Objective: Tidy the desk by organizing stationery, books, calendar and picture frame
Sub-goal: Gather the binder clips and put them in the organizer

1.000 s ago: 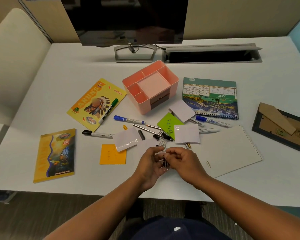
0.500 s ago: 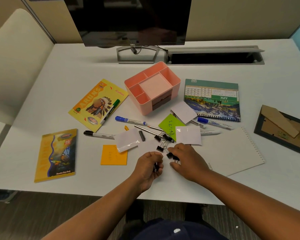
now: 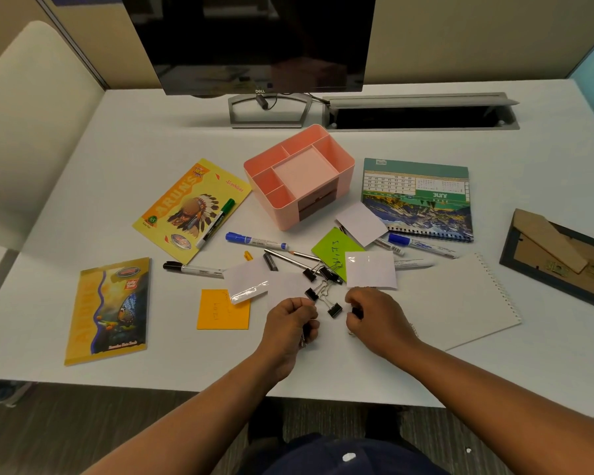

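Since a second ago, when both hands were pressed together over one clip, the hands have come apart. The left hand went back toward the body with a clip in it. The right hand slid out to the right. I think this means one clip is picked and the right hand is going for more.

The left hand is curled into a loose fist. Its fingers are pressed together around the clip, and a dark bit of the clip pokes out under the fist. The right hand is curled too. Its fingertips pinch something small and dark. It may be another clip, but I cannot tell for sure.

More clips lie in a little heap on the desk, between the two hands and just past them. One of them sits right between the hands, close to both, touching neither.

The pink box sits farther back, in the middle of the desk. Its slots look empty. Pens, notes, two books, the calendar and the frame lie spread all around. So the tidy job looks like it has only just begun.
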A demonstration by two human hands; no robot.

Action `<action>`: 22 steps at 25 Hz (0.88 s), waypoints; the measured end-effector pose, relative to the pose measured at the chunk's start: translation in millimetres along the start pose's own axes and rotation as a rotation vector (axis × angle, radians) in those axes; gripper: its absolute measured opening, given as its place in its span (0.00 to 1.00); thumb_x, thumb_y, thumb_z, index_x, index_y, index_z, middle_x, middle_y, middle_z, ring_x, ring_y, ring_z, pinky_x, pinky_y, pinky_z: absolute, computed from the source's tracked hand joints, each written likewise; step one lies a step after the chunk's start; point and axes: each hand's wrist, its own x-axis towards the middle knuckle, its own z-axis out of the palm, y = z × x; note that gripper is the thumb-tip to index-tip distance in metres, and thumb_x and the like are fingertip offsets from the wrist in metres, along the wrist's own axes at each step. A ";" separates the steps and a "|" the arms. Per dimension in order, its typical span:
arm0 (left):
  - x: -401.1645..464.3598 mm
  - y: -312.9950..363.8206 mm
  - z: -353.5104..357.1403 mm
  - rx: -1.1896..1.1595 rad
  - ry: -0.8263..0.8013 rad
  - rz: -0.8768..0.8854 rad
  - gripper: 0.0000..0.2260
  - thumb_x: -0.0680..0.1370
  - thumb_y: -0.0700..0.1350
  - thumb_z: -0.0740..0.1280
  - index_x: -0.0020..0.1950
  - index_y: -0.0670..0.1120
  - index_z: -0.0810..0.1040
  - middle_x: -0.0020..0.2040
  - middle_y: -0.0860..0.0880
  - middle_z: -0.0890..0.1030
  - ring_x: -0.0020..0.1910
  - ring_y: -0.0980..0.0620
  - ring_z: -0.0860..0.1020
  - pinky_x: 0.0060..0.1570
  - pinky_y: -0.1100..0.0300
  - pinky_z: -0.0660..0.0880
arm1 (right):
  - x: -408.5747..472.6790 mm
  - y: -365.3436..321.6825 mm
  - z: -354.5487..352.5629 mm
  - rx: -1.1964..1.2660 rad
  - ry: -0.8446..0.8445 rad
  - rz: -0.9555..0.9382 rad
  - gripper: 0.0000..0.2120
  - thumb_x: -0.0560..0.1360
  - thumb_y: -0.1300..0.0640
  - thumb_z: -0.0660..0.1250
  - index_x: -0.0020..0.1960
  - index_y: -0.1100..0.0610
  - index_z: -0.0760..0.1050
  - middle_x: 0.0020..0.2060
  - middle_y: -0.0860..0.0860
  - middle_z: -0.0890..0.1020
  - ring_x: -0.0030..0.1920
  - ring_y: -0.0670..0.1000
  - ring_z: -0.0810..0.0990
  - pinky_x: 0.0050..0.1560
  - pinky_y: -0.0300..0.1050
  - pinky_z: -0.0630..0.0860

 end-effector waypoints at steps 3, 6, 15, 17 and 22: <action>-2.3 0.3 5.1 -0.031 -0.061 -0.030 0.08 0.81 0.37 0.65 0.57 0.37 0.80 0.42 0.41 0.80 0.37 0.48 0.79 0.36 0.58 0.77 | -2.1 -3.5 -1.1 0.389 0.101 0.230 0.08 0.70 0.60 0.74 0.47 0.52 0.80 0.40 0.47 0.83 0.40 0.48 0.81 0.45 0.46 0.80; -5.2 3.1 9.6 -0.060 -0.151 -0.111 0.10 0.82 0.41 0.63 0.59 0.38 0.79 0.42 0.42 0.79 0.35 0.50 0.77 0.34 0.59 0.75 | -2.8 -15.1 -1.7 0.668 0.099 0.321 0.07 0.71 0.60 0.75 0.46 0.51 0.80 0.40 0.50 0.84 0.42 0.51 0.83 0.46 0.50 0.82; -2.5 3.1 1.9 -0.132 -0.175 -0.258 0.10 0.80 0.47 0.63 0.49 0.43 0.80 0.36 0.47 0.77 0.31 0.53 0.71 0.27 0.63 0.65 | -1.1 -33.8 1.5 0.388 0.051 0.090 0.08 0.73 0.58 0.74 0.52 0.53 0.80 0.45 0.46 0.83 0.41 0.46 0.81 0.45 0.43 0.80; -3.2 3.9 -3.0 -0.137 -0.152 -0.237 0.10 0.79 0.47 0.63 0.46 0.43 0.80 0.35 0.47 0.76 0.30 0.53 0.71 0.28 0.62 0.64 | 4.6 -25.2 3.1 0.218 -0.034 0.089 0.16 0.73 0.55 0.74 0.60 0.54 0.79 0.51 0.49 0.79 0.45 0.50 0.80 0.50 0.47 0.78; -3.5 7.8 -5.3 -0.202 -0.118 -0.186 0.06 0.79 0.45 0.67 0.50 0.43 0.77 0.38 0.46 0.79 0.32 0.53 0.76 0.28 0.63 0.71 | 8.4 -22.0 7.9 -0.102 -0.133 -0.019 0.12 0.75 0.49 0.70 0.55 0.53 0.77 0.52 0.51 0.76 0.50 0.54 0.77 0.49 0.47 0.75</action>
